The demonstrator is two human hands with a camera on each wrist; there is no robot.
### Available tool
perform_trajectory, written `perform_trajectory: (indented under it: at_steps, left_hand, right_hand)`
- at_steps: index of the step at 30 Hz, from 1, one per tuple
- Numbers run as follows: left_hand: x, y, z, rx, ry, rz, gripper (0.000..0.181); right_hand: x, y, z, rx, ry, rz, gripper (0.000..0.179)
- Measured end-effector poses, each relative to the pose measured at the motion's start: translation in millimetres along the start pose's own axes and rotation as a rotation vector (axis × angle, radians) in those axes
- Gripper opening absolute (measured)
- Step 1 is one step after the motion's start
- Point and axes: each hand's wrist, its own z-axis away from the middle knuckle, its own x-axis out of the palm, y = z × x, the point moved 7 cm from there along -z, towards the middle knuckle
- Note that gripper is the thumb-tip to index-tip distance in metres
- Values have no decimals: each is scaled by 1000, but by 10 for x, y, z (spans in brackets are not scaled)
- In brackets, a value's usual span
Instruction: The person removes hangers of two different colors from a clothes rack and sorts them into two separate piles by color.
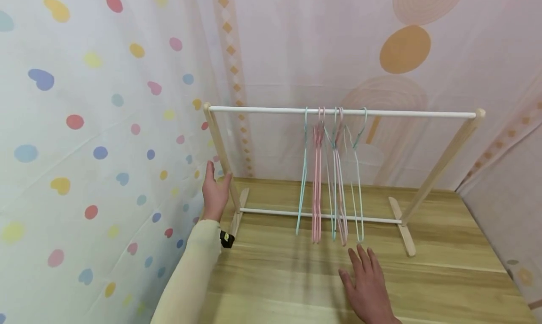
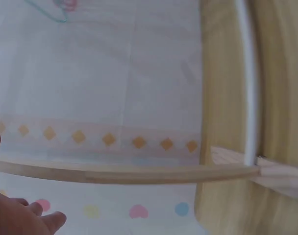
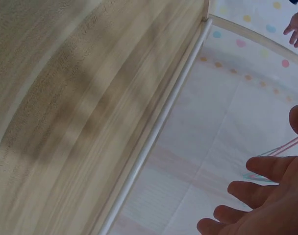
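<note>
A small clothes rack with a white top rail (image 1: 262, 110) and wooden legs stands on the wood-grain table. From the middle of the rail hang several thin hangers, some pale blue (image 1: 303, 173), some pink (image 1: 316, 183). My left hand (image 1: 216, 194) is beside the left wooden post (image 1: 221, 147), thumb apart and fingers extended, holding nothing; the left wrist view shows its fingers near the post (image 2: 139, 175). Below the hangers' right end, my right hand (image 1: 367, 286) hovers over the table, empty, its fingers spread. In the right wrist view its fingers (image 3: 271, 169) overlap part of the hangers.
A white lower bar (image 1: 271, 212) joins the rack's feet; the right foot (image 1: 402, 227) sits on the table (image 1: 262, 277). A dotted curtain (image 1: 101, 126) hangs close at the left, and a patterned curtain (image 1: 292, 46) is behind the rack.
</note>
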Motion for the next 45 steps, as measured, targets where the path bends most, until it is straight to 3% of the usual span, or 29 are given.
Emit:
perform_trajectory:
  at_steps: [4,9,13,16,21,24,29,34,37,40,45]
  left_hand:
    - [30,64,-185,-8,-8,57,68]
    - [-26,175,-307,33,63,-79,28]
    - [-117,213,-344,46,133,-169,36]
    - [-135,212,-365,49,130,-199,35]
    - [-147,179,-388,36,125,-220,30]
    - [-155,177,-393,26,121,-240,28]
    - [-153,200,-402,6,117,-221,28]
    - [-136,206,-434,8,121,-208,31]
    - [-126,196,-433,7,122,-196,32]
    - [-115,184,-415,0,117,-200,33]
    - [-105,203,-381,12,120,-198,34]
  right_hand:
    - [15,35,-9,42,-30,-64,53]
    - [-113,102,-108,111,-24,-171,48]
    - [-358,212,-207,227,36,-271,39]
    - [-574,236,-268,270,111,-353,41]
    - [-843,86,-352,258,201,-474,44]
    - [-907,-55,-429,248,160,-530,46]
    - [-962,-237,-603,278,51,-579,58]
    - [-957,-210,-792,369,11,-530,71]
    - [-922,-169,-855,378,34,-476,70]
    - [-897,-147,-860,343,100,-438,56]
    - [-896,-134,-806,289,214,-477,43]
